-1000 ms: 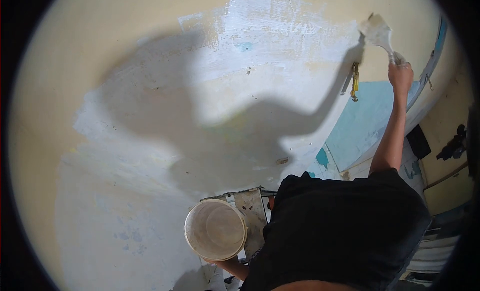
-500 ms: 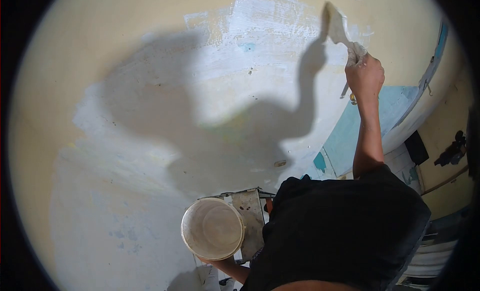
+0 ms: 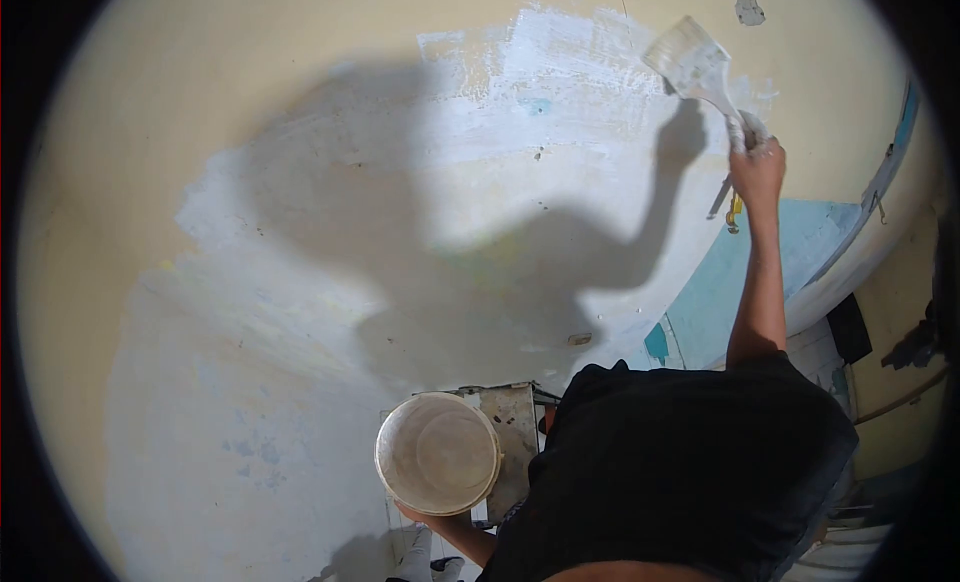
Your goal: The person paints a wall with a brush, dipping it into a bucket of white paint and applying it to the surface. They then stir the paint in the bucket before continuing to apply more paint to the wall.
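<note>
Right hand (image 3: 757, 172), arm raised, fingers closed in a fist round the handle end of a wide brush (image 3: 690, 62). The brush's long axis runs from the fist up and leftward. Its bristles point away from the fingers and lie against the wall (image 3: 300, 232) at the upper edge of the white patch. Left hand (image 3: 412, 514) supports a pale bucket (image 3: 438, 454) from beneath; its fingers are hidden, so their grip cannot be told. Probable risks: paint running down the handle onto the fingers, because the bristles sit above them; the bucket tipping, because it is held low on one hand.
</note>
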`<state>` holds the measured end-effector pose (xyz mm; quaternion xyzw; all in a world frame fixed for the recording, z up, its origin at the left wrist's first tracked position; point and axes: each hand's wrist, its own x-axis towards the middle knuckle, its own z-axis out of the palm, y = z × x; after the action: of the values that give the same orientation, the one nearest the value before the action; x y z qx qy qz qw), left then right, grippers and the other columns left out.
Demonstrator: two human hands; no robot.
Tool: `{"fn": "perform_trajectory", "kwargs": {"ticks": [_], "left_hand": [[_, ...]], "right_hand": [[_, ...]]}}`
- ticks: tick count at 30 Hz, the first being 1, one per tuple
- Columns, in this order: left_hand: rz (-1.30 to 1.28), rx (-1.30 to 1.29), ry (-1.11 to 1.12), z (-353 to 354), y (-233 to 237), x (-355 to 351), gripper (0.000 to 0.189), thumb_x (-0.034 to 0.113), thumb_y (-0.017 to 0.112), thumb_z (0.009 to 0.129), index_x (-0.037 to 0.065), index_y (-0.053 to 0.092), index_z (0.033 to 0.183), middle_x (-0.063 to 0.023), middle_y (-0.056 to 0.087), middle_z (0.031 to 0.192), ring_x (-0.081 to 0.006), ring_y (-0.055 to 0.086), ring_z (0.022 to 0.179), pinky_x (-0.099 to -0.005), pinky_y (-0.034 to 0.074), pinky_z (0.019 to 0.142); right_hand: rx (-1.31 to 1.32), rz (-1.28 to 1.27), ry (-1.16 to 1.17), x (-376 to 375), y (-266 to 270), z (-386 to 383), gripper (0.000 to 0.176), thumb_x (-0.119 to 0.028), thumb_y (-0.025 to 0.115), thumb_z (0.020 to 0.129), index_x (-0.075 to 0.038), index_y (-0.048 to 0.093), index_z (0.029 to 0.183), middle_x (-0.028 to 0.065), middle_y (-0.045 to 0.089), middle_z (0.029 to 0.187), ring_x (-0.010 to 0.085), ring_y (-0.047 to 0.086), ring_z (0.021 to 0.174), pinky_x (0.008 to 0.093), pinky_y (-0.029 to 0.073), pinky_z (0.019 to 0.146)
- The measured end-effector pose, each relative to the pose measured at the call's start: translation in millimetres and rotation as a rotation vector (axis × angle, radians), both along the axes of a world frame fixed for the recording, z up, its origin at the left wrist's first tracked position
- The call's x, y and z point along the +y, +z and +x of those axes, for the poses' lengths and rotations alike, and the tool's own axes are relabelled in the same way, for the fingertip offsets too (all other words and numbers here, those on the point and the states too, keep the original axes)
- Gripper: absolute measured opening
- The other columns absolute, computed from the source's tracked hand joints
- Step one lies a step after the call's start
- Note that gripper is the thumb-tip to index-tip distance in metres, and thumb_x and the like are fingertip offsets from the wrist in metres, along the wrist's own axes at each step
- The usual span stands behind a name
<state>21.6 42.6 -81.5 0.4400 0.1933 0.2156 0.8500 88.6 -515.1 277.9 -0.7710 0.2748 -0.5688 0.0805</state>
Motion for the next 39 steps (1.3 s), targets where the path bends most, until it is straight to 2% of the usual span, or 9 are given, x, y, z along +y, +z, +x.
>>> {"fn": "perform_trajectory", "kwargs": {"ticks": [4,7,10,14,17,27,31,34,39], "left_hand": [[0.061,-0.008,0.009,-4.5,0.8,1.1,0.066,0.052,0.048,0.085,0.005,0.041,0.130,-0.0183,0.046,0.129,-0.0330,0.048,0.114,-0.0491,0.040,0.097],[0.188,-0.005,0.016,-7.7,4.1,-0.4,0.067,0.053,0.048,0.085,0.005,0.041,0.131,-0.0185,0.045,0.129,-0.0333,0.048,0.115,-0.0495,0.040,0.098],[-0.167,-0.089,0.047,-8.2,8.1,-2.9,0.052,0.028,0.061,0.084,-0.002,0.045,0.123,-0.0205,0.053,0.117,-0.0286,0.057,0.098,-0.0444,0.051,0.083],[-0.163,-0.040,0.047,-6.3,0.0,0.7,0.054,0.030,0.061,0.084,-0.002,0.045,0.124,-0.0199,0.053,0.117,-0.0286,0.057,0.098,-0.0441,0.051,0.083],[-0.152,-0.029,0.043,-5.9,-2.6,2.0,0.056,0.032,0.061,0.083,-0.002,0.044,0.124,-0.0195,0.054,0.117,-0.0286,0.057,0.099,-0.0438,0.051,0.084],[-0.130,-0.018,0.042,-2.6,-7.0,3.5,0.060,0.037,0.060,0.083,-0.001,0.044,0.126,-0.0183,0.054,0.117,-0.0286,0.057,0.101,-0.0429,0.050,0.084],[-0.087,0.003,0.035,0.5,-5.0,4.7,0.059,0.037,0.061,0.082,-0.001,0.044,0.125,-0.0181,0.054,0.117,-0.0286,0.057,0.100,-0.0428,0.050,0.084],[-0.064,0.009,0.033,-1.2,-6.6,4.8,0.059,0.037,0.061,0.082,-0.001,0.045,0.124,-0.0180,0.054,0.116,-0.0285,0.057,0.099,-0.0427,0.050,0.083],[-0.028,0.015,0.044,-2.3,-7.7,6.3,0.058,0.036,0.061,0.082,-0.001,0.045,0.123,-0.0178,0.054,0.115,-0.0285,0.057,0.098,-0.0425,0.050,0.083]], "right_hand": [[0.061,0.093,-0.265,11.1,13.5,-23.7,0.030,-0.029,0.060,0.083,-0.008,0.066,0.103,0.0172,0.066,0.084,0.0344,0.064,0.081,0.0401,0.050,0.071],[0.022,-0.003,-0.233,26.1,26.0,-31.9,0.030,-0.030,0.060,0.084,-0.007,0.066,0.102,0.0171,0.067,0.083,0.0320,0.065,0.079,0.0378,0.050,0.069],[-0.126,-0.041,0.031,54.9,36.8,-16.9,0.029,-0.027,0.061,0.084,-0.004,0.066,0.101,0.0174,0.067,0.080,0.0296,0.067,0.075,0.0352,0.050,0.067],[-0.182,-0.196,0.322,62.3,25.1,32.3,0.027,-0.023,0.061,0.083,-0.003,0.065,0.100,0.0186,0.065,0.076,0.0300,0.066,0.072,0.0343,0.049,0.066],[-0.050,-0.056,0.304,65.6,19.5,51.5,0.026,-0.020,0.061,0.086,-0.001,0.063,0.103,0.0176,0.066,0.078,0.0203,0.064,0.068,0.0314,0.048,0.065],[0.034,-0.001,-0.148,10.3,1.4,-28.9,0.027,-0.022,0.061,0.083,-0.004,0.065,0.102,0.0167,0.066,0.079,0.0302,0.066,0.075,0.0359,0.050,0.067],[-0.154,-0.174,0.019,38.4,18.2,-24.8,0.021,-0.010,0.061,0.081,-0.004,0.066,0.101,0.0155,0.067,0.082,0.0280,0.066,0.074,0.0348,0.051,0.067],[-0.262,-0.530,0.027,59.2,28.1,5.2,0.023,-0.005,0.059,0.080,-0.005,0.065,0.102,0.0150,0.066,0.088,0.0280,0.065,0.076,0.0354,0.052,0.069],[0.033,-0.587,0.144,69.3,30.2,43.8,0.030,-0.011,0.054,0.086,-0.015,0.059,0.115,0.0101,0.061,0.088,0.0287,0.061,0.072,0.0366,0.050,0.063]]}}
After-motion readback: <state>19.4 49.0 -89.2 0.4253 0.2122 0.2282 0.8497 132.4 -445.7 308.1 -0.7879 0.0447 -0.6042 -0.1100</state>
